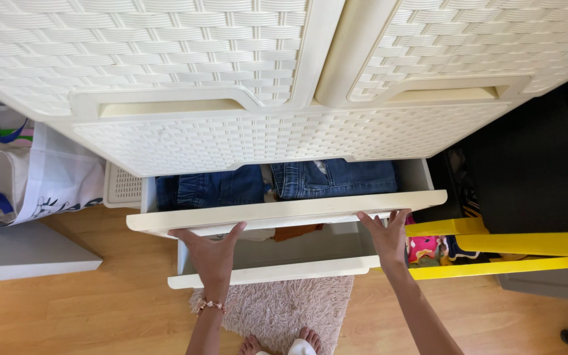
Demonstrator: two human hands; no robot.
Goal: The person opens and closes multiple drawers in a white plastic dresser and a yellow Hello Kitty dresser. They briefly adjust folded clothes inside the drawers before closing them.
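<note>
A cream plastic chest of drawers with a woven pattern fills the upper view. One drawer [284, 212] is pulled partly out and holds folded blue jeans [333, 176]. My left hand [210, 253] presses its fingers against the underside of that drawer's front rim, a bead bracelet on the wrist. At the right end of the same rim rests my right hand [388, 233], fingers spread. A lower drawer [267, 273] is also pulled out beneath my hands, with an orange cloth [297, 231] showing inside.
A white bag with blue handles [18, 171] leans at the left on a white board. A yellow frame [501, 253] with colourful items stands at the right. A shaggy pink rug [277, 309] lies on the wood floor under my feet.
</note>
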